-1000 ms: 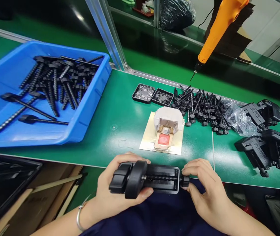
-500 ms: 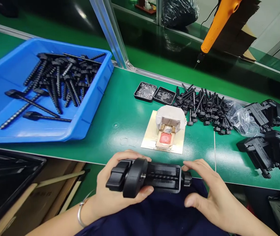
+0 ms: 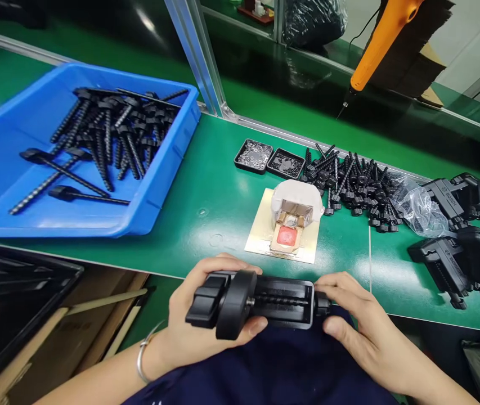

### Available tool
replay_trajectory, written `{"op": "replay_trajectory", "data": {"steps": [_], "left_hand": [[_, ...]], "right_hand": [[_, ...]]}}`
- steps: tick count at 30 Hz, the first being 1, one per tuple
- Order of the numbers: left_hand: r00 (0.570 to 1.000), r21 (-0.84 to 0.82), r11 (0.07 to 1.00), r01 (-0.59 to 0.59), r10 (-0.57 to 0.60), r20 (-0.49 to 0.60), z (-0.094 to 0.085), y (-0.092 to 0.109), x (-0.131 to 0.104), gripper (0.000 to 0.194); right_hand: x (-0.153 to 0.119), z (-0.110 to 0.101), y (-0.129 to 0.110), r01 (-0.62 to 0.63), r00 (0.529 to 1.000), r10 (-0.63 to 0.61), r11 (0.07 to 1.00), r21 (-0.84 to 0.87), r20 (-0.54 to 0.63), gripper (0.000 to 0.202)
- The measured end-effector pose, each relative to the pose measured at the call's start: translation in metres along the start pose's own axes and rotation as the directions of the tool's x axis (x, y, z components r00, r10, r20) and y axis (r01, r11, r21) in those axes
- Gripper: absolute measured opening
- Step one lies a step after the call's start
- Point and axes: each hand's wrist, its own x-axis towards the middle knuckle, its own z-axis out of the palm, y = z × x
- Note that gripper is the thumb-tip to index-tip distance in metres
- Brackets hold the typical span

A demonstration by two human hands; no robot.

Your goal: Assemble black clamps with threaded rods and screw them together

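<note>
A black plastic device (image 3: 284,302) with a threaded rod inside its frame lies level above my lap, in front of the bench edge. My left hand (image 3: 206,315) is wrapped round its left part, beside a round black disc (image 3: 236,306). At the right end, a small black knob (image 3: 322,304) sits between the thumb and fingers of my right hand (image 3: 349,309), which are closed round it. Beyond the device stands a pale fixture (image 3: 297,197) with a red pad (image 3: 286,236) on a yellowish plate (image 3: 259,230).
A blue bin (image 3: 138,216) of black screws stands at the left. Two small trays (image 3: 254,156) of tiny parts, a pile of black screws (image 3: 349,180), a plastic bag (image 3: 421,211) and black devices (image 3: 446,264) lie right. An orange screwdriver (image 3: 375,50) hangs above.
The fingers of my right hand have closed in round the knob. My left hand still holds the device. The view has shifted slightly.
</note>
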Motion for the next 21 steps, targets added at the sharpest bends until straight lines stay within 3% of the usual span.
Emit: {"op": "replay_trajectory", "data": {"steps": [3,5,7,9,10,13,16,19,21], "left_hand": [[1.000,-0.005,1.000,0.003,-0.002,0.010,0.002,0.003,0.005,0.041],[1.000,0.005,1.000,0.000,0.000,0.001,0.002,0.004,0.007,0.038],[1.000,0.040,0.999,-0.020,0.021,-0.021,0.001,0.005,0.006,0.039],[0.998,0.089,0.995,-0.034,0.038,-0.047,-0.002,0.005,0.004,0.041],[0.997,0.109,0.993,-0.035,0.042,-0.058,-0.004,0.005,0.002,0.043],[0.997,0.130,0.991,-0.016,0.025,-0.067,-0.006,0.004,-0.002,0.045],[1.000,0.148,0.989,-0.013,0.016,-0.025,-0.010,0.002,-0.003,0.044],[0.997,0.236,0.969,-0.075,0.071,0.027,-0.018,0.001,-0.006,0.048],[0.990,0.314,0.939,-0.140,0.132,0.049,-0.024,0.003,-0.008,0.057]], "right_hand": [[0.002,0.002,0.002,0.018,1.000,-0.018,1.000,0.024,0.000,0.028],[0.005,0.008,0.006,0.158,0.981,-0.174,0.973,-0.170,-0.084,0.015],[0.009,0.012,0.008,0.292,0.916,-0.384,0.838,-0.460,-0.119,0.019],[0.013,0.011,0.006,0.350,0.862,-0.499,0.714,-0.607,-0.090,0.027],[0.015,0.009,0.003,0.358,0.865,-0.495,0.717,-0.599,-0.076,0.027],[0.020,0.003,0.000,0.285,0.949,-0.316,0.867,-0.409,-0.009,0.018],[0.026,0.009,0.010,0.269,0.954,-0.299,0.876,-0.401,-0.011,0.017],[0.035,0.024,0.026,0.362,0.862,-0.497,0.744,-0.562,-0.102,0.011],[0.039,0.031,0.030,0.383,0.811,-0.576,0.650,-0.657,-0.098,0.012]]}}
